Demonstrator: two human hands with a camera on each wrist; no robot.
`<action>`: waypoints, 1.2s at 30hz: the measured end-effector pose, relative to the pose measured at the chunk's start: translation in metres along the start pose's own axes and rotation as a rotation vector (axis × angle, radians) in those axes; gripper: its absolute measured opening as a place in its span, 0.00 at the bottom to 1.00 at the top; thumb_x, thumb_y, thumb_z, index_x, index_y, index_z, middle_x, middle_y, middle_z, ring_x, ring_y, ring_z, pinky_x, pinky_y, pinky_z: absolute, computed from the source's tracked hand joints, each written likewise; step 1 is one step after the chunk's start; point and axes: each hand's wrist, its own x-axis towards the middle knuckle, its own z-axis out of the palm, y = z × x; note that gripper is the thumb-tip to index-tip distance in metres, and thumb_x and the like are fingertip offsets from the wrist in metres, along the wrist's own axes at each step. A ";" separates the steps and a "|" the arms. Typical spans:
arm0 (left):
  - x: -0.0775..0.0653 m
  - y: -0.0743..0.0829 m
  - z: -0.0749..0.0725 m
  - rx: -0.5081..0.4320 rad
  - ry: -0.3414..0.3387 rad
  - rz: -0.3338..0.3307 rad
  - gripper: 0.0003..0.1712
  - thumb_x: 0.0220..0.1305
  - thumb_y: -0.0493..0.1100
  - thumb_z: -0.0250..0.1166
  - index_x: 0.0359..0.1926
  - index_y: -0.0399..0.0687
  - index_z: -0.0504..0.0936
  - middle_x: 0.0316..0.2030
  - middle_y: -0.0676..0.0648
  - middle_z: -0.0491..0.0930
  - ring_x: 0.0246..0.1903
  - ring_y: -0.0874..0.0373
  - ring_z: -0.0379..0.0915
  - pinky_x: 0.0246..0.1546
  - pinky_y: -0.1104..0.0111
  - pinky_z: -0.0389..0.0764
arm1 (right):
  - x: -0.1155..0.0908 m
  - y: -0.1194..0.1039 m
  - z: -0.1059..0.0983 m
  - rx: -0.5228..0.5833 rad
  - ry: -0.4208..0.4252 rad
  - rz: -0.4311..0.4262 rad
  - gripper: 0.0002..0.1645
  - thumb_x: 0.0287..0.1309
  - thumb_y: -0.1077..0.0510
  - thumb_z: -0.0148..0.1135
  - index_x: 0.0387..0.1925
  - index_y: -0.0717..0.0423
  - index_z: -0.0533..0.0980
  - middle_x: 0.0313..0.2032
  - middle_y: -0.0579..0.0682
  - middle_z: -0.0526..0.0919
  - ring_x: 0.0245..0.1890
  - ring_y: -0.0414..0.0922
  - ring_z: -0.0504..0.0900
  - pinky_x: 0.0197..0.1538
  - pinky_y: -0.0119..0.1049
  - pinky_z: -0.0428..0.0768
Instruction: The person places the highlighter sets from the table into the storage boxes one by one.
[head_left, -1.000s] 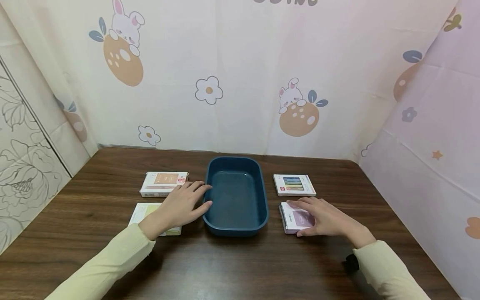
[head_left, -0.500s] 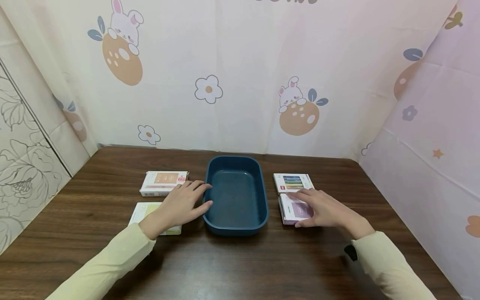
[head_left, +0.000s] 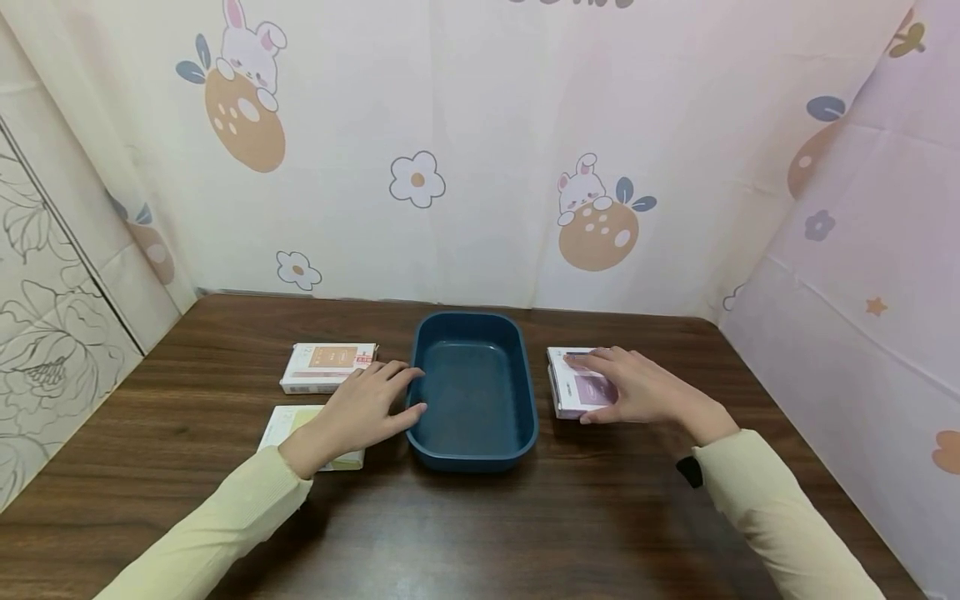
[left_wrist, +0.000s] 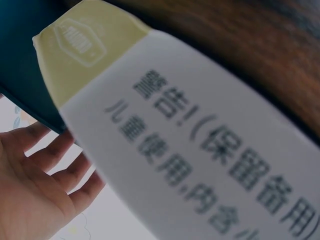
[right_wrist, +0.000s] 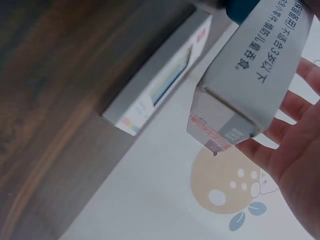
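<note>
My right hand (head_left: 648,387) grips a white and purple box (head_left: 588,390) by its sides, fingers at the far edge and thumb at the near one. In the right wrist view this box (right_wrist: 250,70) is raised above a flat white box with coloured sticks pictured on it (right_wrist: 165,82); the head view has it covering most of that lower box (head_left: 561,355). My left hand (head_left: 363,408) rests on the left rim of a dark blue rectangular bin (head_left: 472,460), fingers spread and loosely bent. The bin holds nothing.
Left of the bin lie a white box with an orange-brown panel (head_left: 322,368) and a white and yellow box (head_left: 285,423), partly under my left forearm. A printed curtain (head_left: 487,233) hangs behind the brown wooden table (head_left: 480,533).
The right hand has moved the purple box away from me, from in front of the box with coloured sticks to over it. My left hand and the bin have stayed put.
</note>
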 end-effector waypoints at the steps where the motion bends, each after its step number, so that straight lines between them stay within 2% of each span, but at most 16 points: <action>1: 0.000 0.000 0.000 -0.001 -0.001 0.001 0.30 0.59 0.62 0.54 0.58 0.53 0.72 0.55 0.47 0.73 0.52 0.49 0.70 0.50 0.52 0.72 | 0.002 0.000 -0.002 -0.003 0.001 0.002 0.52 0.37 0.31 0.67 0.64 0.46 0.64 0.55 0.52 0.73 0.50 0.47 0.71 0.51 0.50 0.71; 8: 0.000 0.000 0.000 -0.002 -0.001 0.000 0.30 0.59 0.62 0.54 0.57 0.53 0.73 0.55 0.47 0.73 0.51 0.49 0.70 0.50 0.52 0.72 | 0.014 -0.004 -0.011 0.014 -0.009 0.025 0.52 0.37 0.32 0.68 0.65 0.42 0.62 0.56 0.51 0.72 0.49 0.47 0.70 0.51 0.49 0.71; 19: 0.001 0.000 0.000 0.009 -0.003 0.006 0.31 0.59 0.64 0.52 0.57 0.52 0.73 0.54 0.46 0.74 0.51 0.50 0.71 0.49 0.53 0.73 | 0.040 -0.013 -0.021 0.006 -0.005 0.009 0.52 0.38 0.33 0.68 0.65 0.42 0.61 0.56 0.52 0.72 0.48 0.48 0.70 0.50 0.48 0.72; 28: 0.001 0.000 -0.001 0.009 0.002 0.007 0.31 0.58 0.63 0.54 0.57 0.51 0.73 0.54 0.46 0.74 0.50 0.50 0.71 0.48 0.54 0.74 | 0.065 -0.024 -0.023 0.006 -0.008 -0.014 0.50 0.38 0.32 0.66 0.65 0.40 0.62 0.57 0.52 0.72 0.50 0.50 0.71 0.52 0.50 0.72; 36: 0.000 0.001 -0.002 0.007 0.004 0.011 0.31 0.58 0.62 0.55 0.57 0.50 0.73 0.54 0.46 0.74 0.49 0.50 0.71 0.47 0.53 0.74 | 0.088 -0.036 -0.020 -0.020 -0.012 -0.046 0.49 0.40 0.32 0.65 0.65 0.42 0.62 0.55 0.51 0.73 0.47 0.48 0.71 0.50 0.48 0.72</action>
